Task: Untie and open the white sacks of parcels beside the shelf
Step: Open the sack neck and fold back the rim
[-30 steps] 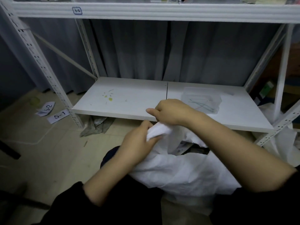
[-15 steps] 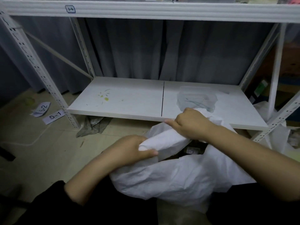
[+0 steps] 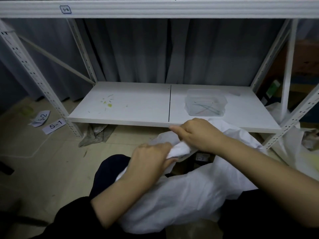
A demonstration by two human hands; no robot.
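Here, left hand [image 3: 151,157] and right hand [image 3: 198,133] both clench the crumpled white woven sack [image 3: 186,194] mouth, on the floor before the white metal shelf [image 3: 131,107]. Risk: hard tugging could tear fabric, spilling parcels.

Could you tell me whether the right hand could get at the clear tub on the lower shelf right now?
Probably yes: the clear tub sits just beyond the right hand with nothing between, though that hand must first release the white sack.

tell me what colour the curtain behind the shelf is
The curtain is plain grey, hanging in vertical folds; the head view shows it best.
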